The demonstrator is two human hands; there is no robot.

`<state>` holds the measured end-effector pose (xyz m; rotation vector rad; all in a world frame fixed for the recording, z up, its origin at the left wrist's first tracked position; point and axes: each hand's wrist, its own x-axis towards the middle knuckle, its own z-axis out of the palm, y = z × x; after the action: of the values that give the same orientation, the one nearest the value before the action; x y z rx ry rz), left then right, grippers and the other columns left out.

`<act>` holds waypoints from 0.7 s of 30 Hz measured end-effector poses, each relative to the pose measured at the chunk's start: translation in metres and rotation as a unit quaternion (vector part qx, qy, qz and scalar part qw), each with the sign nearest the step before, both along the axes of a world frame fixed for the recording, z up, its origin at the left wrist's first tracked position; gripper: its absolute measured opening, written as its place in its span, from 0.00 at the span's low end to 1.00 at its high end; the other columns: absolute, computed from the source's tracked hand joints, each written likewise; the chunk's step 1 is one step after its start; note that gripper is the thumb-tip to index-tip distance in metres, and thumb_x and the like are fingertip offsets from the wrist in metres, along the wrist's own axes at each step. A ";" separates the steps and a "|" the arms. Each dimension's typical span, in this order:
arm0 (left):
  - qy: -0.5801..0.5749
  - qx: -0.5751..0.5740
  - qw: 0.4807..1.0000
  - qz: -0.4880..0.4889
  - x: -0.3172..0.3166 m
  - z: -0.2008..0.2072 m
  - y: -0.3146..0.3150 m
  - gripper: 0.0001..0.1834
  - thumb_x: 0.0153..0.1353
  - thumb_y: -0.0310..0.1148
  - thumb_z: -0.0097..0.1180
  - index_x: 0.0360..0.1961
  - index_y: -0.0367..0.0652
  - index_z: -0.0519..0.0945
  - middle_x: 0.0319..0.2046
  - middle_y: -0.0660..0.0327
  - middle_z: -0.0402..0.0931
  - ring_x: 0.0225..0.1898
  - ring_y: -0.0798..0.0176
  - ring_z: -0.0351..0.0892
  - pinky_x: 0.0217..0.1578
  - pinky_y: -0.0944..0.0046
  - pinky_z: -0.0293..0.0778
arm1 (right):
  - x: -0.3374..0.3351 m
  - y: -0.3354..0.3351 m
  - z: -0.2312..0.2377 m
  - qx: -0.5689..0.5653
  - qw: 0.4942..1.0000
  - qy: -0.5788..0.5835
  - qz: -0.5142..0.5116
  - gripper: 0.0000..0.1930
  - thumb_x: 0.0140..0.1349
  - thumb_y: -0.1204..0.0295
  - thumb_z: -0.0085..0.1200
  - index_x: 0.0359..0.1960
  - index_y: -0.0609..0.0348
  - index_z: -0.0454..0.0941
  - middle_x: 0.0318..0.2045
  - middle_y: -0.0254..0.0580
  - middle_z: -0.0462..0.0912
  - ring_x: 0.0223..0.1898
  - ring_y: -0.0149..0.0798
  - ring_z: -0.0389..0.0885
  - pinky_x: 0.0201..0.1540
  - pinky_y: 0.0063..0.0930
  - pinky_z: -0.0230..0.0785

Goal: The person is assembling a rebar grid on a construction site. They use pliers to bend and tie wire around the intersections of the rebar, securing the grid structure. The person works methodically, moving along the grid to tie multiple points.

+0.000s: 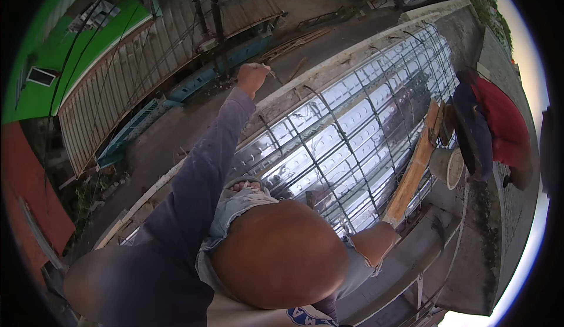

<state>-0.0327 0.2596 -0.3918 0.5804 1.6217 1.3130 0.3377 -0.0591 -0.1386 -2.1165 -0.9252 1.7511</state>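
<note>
My left arm, in a dark sleeve, reaches forward past the edge of the roof. My left hand [252, 78] is closed, out over the low concrete ledge [305, 94]. A thin, short thing pokes out at its fingertips, too small to name. My right hand does not show. My bare knee [282, 256] bulges up in the middle through torn light jeans, and a second knee [376, 242] is to the right. Beyond the near knee, my foot [244, 185] rests beside the rebar grid [335, 127], which lies over shiny ribbed metal decking [314, 154].
A wooden plank [414, 168] slants across the grid. Beside it stands a grey bucket [447, 167], close to a bent-over co-worker [499, 118] in red. Past the ledge, the ground drops to a street [155, 145] with overhead wires, a corrugated roof [126, 71] and a green building [35, 45].
</note>
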 end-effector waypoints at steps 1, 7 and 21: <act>0.002 -0.006 1.000 0.018 -0.001 0.005 -0.008 0.11 0.62 0.35 0.70 0.29 0.36 0.91 0.29 0.57 0.88 0.32 0.63 0.83 0.36 0.56 0.76 | -0.005 0.002 -0.001 -0.006 1.000 0.000 0.010 0.17 0.77 0.69 0.58 0.61 0.65 0.81 0.34 0.28 0.81 0.34 0.22 0.73 0.35 0.24 0.67; 0.044 -0.105 0.985 0.130 0.037 0.044 -0.041 0.11 0.58 0.36 0.70 0.36 0.39 0.92 0.37 0.45 0.90 0.43 0.43 0.91 0.49 0.51 0.83 | -0.025 0.024 -0.003 -0.024 0.997 -0.020 0.077 0.16 0.77 0.69 0.58 0.60 0.64 0.81 0.32 0.27 0.79 0.32 0.21 0.71 0.33 0.23 0.65; 0.034 -0.087 0.993 0.078 0.032 0.021 -0.043 0.15 0.60 0.40 0.68 0.39 0.38 0.91 0.37 0.44 0.90 0.43 0.42 0.91 0.48 0.47 0.83 | -0.040 0.078 -0.012 -0.017 0.984 -0.010 0.179 0.14 0.77 0.68 0.56 0.57 0.62 0.82 0.28 0.24 0.75 0.27 0.19 0.67 0.29 0.20 0.60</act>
<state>-0.0008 0.2166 -0.3709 0.4026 1.8476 1.2583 0.2977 0.0190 -0.1504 -2.0912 -1.3620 1.9208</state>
